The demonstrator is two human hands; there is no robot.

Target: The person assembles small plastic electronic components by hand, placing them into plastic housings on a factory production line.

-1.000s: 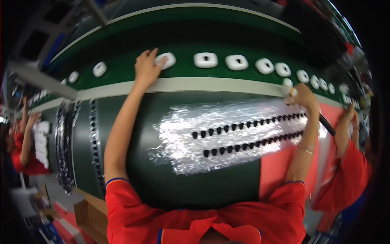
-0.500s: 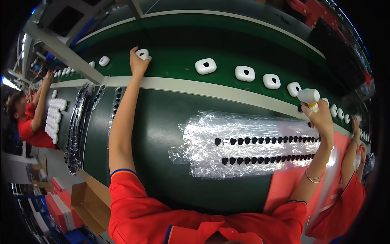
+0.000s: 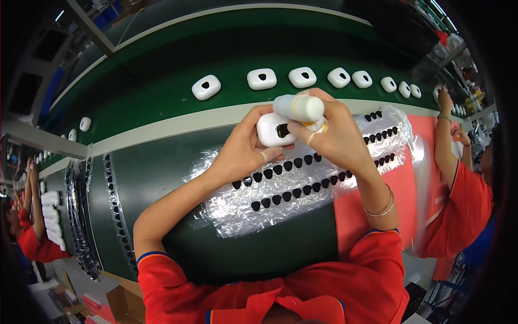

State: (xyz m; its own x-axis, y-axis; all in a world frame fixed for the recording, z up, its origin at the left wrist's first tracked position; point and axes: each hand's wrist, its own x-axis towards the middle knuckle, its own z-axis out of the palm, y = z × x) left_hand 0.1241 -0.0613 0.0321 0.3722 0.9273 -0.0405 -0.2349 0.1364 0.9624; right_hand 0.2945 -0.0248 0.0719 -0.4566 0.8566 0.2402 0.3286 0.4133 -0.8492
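**A glossy white, rounded-oblong case (image 3: 268,135) took centre stage!**

And what a stage it was: reading the clock with that case at its centre, a long dark-green belt (image 3: 167,89), edged by a pale rail (image 3: 162,128), swept across from ten o'clock through noon to two. Down at six o'clock lay a smooth, blackish-green tabletop (image 3: 280,251). Across it sprawled a crinkled sheet of clear plastic (image 3: 229,218), shining from seven o'clock round to three, its right part over a flat pinkish-red sheet (image 3: 356,221).

Then the hands! The left hand (image 3: 240,154) was in from eight o'clock, its fingers closed on the case, gripping it along the upper-left edge and the lower rim. From four o'clock, the right hand (image 3: 340,137) had its fingers wrapped round a squat bottle (image 3: 294,107) with a pale translucent body and a white cap, lying sideways above the case at one o'clock. Whether bottle and case touched, nobody could tell.

Up on the belt, eight similar white cases (image 3: 261,79) stood in a row, from ten o'clock to past two. Thin, pale bracelets (image 3: 382,208) circled the right wrist. Smaller yet, black shield-shaped pieces (image 3: 278,170) ran in rows along the plastic. And there, on the held case, a matching black patch (image 3: 282,130), a right fingertip right beside it!
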